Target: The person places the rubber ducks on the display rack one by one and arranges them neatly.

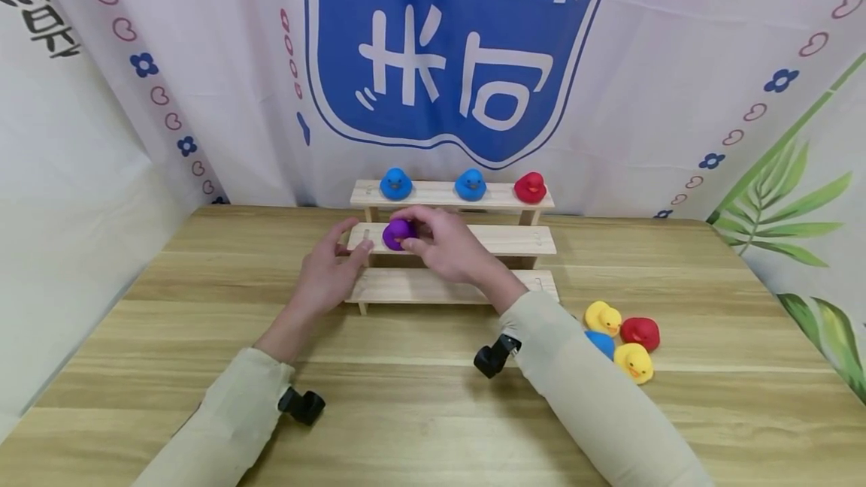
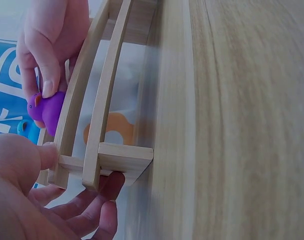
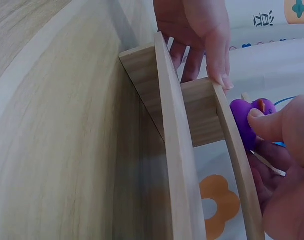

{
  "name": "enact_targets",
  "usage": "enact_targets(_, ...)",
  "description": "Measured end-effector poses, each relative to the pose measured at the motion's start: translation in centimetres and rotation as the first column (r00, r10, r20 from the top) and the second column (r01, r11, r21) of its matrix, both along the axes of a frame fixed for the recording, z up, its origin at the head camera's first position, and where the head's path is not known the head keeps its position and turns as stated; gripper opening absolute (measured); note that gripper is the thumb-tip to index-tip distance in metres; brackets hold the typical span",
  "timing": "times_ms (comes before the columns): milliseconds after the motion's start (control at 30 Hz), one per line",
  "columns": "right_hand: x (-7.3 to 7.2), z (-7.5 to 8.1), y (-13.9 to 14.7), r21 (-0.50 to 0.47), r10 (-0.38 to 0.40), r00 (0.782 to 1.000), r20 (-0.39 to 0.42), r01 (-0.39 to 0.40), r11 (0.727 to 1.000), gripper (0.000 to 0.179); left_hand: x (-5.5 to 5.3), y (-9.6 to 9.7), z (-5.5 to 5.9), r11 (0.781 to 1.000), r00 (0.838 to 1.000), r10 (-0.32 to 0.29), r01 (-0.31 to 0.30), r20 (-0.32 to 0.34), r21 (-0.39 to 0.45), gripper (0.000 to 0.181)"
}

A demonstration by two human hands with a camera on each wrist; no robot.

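Observation:
A three-step wooden rack stands at the back of the table. On the left part of its middle step sits a purple duck, pinched between the thumb and fingers of my right hand. In the right wrist view my right hand holds the purple duck against the step. My left hand grips the rack's left end. In the left wrist view its thumb lies on the step's end and its fingers curl under the rack. The top step carries two blue ducks and a red duck.
Loose ducks lie on the wooden table right of the rack: two yellow ducks, a red duck and a blue duck partly behind my right sleeve. A printed cloth backdrop closes the back and sides.

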State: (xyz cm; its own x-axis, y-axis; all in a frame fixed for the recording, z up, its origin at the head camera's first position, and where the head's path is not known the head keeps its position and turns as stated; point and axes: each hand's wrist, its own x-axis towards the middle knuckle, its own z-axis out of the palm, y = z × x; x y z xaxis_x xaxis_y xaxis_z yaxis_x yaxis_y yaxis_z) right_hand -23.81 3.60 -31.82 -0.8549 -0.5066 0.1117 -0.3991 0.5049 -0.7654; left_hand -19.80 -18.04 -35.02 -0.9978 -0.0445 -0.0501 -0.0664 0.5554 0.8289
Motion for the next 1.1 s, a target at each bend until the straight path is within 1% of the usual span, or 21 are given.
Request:
enact_targets(167,0.6,0.5,1.2,0.007,-0.015,1.0,-0.011,0.015,1.0,0.041,0.0,0.0,0.0,1.0,1.0,-0.003,0.003,0.003,0.003,0.068)
enact_targets(400,1.4,0.9,3.9,-0.015,-0.018,0.999,-0.027,0.018,1.0,0.038,0.1,0.0,0.1,1.0,1.0,-0.004,0.003,0.017,0.02,0.069)
enact_targets(567,2.0,1.0,5.9,-0.03,-0.02,0.999,-0.039,0.019,0.999,0.033,0.2,0.0,0.2,1.0,1.0,0.005,-0.005,0.029,0.016,0.069)
enact_targets(700,2.7,0.9,7.7,-0.035,-0.031,0.998,-0.047,0.03,0.999,0.031,0.2,0.0,0.2,1.0,0.999,0.005,-0.006,0.032,0.019,0.069)
enact_targets(867,3.4,0.8,10.2,-0.041,-0.063,0.997,-0.049,0.061,0.997,0.034,0.2,0.1,0.1,1.0,0.999,0.002,-0.003,0.039,0.023,0.069)
enact_targets(1100,4.1,0.0,13.6,-0.028,-0.101,0.992,-0.079,0.099,0.995,0.035,0.2,0.1,0.1,1.0,0.999,0.004,-0.005,0.048,0.03,0.069)
